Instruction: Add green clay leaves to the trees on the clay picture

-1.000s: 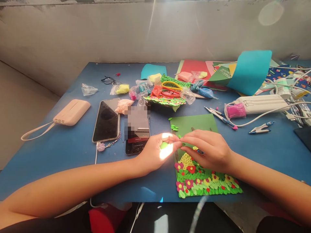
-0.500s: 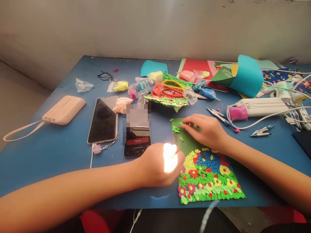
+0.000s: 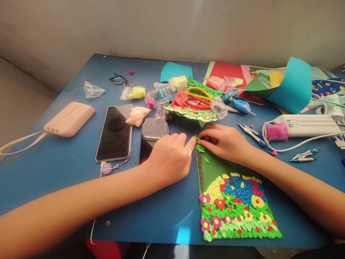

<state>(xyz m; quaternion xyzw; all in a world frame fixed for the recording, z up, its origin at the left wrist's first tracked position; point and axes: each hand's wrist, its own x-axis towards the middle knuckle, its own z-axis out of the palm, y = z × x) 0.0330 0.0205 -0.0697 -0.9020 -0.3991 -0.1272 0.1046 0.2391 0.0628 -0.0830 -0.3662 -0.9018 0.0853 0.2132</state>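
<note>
A green card (image 3: 219,165) lies on the table, its lower part covered with clay flowers (image 3: 219,204), leaves and blue and yellow rings. Several small green clay leaves (image 3: 199,147) sit near its upper left corner, above a thin brown clay strip (image 3: 200,171). My right hand (image 3: 225,140) rests over the card's top, thumb and forefinger closing at a green leaf in that corner. My left hand (image 3: 172,154) is closed just left of the card, its forefinger reaching the same corner. A speck of green clay shows between its curled fingers; the rest is hidden.
Behind the hands lie scissors (image 3: 199,94), bagged clay and a second decorated piece (image 3: 192,113). Two phones (image 3: 114,133) and a pink power bank (image 3: 70,118) are at left. Compasses (image 3: 254,136), a white power bank (image 3: 312,126) with cables, and coloured paper (image 3: 229,73) lie at right.
My left hand has moved up to the card's upper left corner, partly covering the nearer phone. My right hand's fingertips have shifted to the corner leaves. The view has moved slightly.
</note>
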